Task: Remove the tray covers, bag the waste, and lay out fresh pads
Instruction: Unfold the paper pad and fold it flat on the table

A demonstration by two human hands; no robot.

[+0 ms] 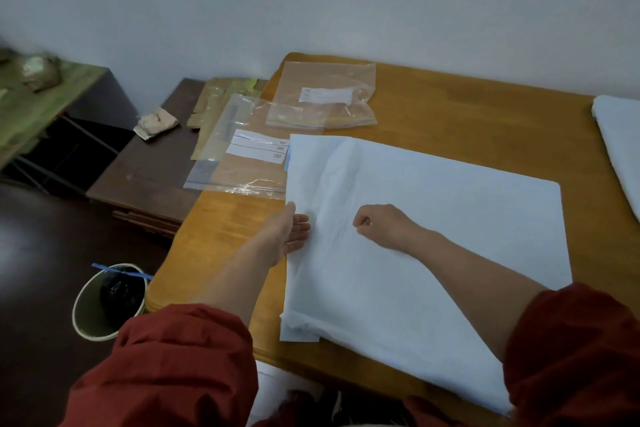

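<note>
Tabletop (467, 107) of orange-brown wood carried the work. The fresh pad (450, 211), a big pale sheet, lay spread across its middle, with the near edge overhanging toward the person. The pad looked thin and limp. Soft creases ran through its left half, and extra layers showed at the near left corner, so it seemed only partly smoothed. A second pale pad (620, 135) sat at the far right edge, well apart. Two clear zip bags lay past the sheet's far left corner: the nearer bag (249, 166) just beside the sheet, the farther bag (325, 97) behind it. A bin (104, 302) with a dark liner stood on the floor to the left.

The left hand (289, 234) lay at the sheet's left edge, its fingers (301, 229) straight and flat on the pad. The right hand (375, 224) rested further in, fingers curled under. Whether they pinched a fold or only pressed down could not be told.

Laying out looked to be the step in hand. Doing it well probably meant pinning the left edge with the flat hand, sweeping the other palm outward along the creases, then squaring the doubled corner. Slow strokes would suit, since so light a sheet would likely bunch or slide on the smooth wood.
</note>
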